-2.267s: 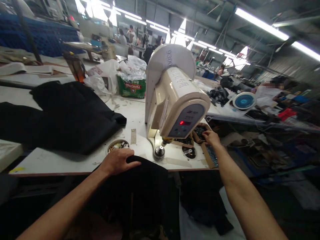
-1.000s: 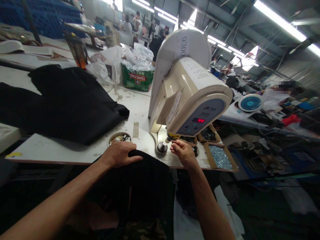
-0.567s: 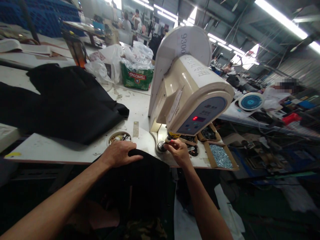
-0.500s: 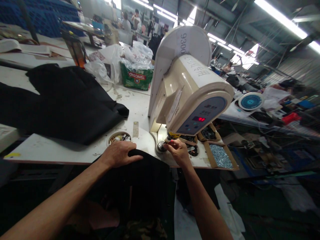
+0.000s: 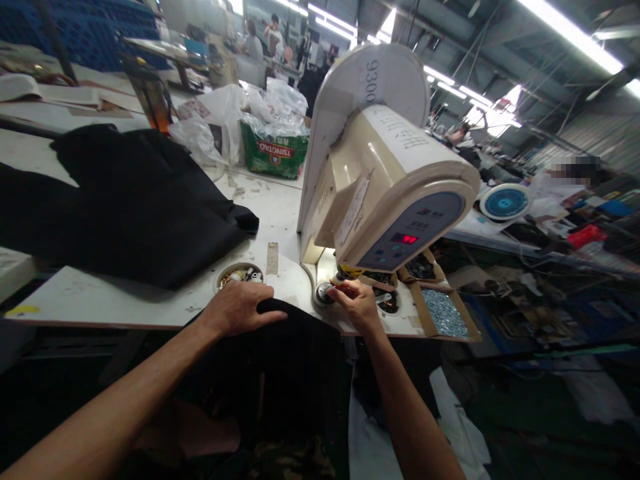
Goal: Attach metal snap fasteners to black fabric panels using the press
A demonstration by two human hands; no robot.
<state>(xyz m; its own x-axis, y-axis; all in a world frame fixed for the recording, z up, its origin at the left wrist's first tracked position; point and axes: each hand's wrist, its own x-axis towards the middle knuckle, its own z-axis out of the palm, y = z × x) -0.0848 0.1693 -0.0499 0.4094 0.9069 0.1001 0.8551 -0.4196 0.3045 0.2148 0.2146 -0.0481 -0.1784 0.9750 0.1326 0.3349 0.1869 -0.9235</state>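
Note:
My left hand [image 5: 241, 308] is closed on a piece of black cloth [image 5: 300, 333] at the table's front edge, its thumb lying along the cloth. The cloth hangs down over my lap. My right hand [image 5: 356, 303] pinches with thumb and fingertips at the round metal die [image 5: 324, 293] of a cream-coloured press machine [image 5: 395, 180]. Whatever small piece sits between those fingertips is too small to make out. Just above them is the machine's yellow-and-black head part [image 5: 349, 272]. A red display [image 5: 404, 238] glows on the machine's front.
Left of the machine, more black fabric [image 5: 150, 207] lies on the white table [image 5: 100, 300]. A round bowl [image 5: 220, 280] of small parts is set behind my left hand. Boxes of metal parts [image 5: 445, 313] stand at right. A green bag [image 5: 275, 153] and clear plastic are behind.
My head view has shifted slightly, so the machine appears a little farther right. Both hands keep nearly the same place and grip.

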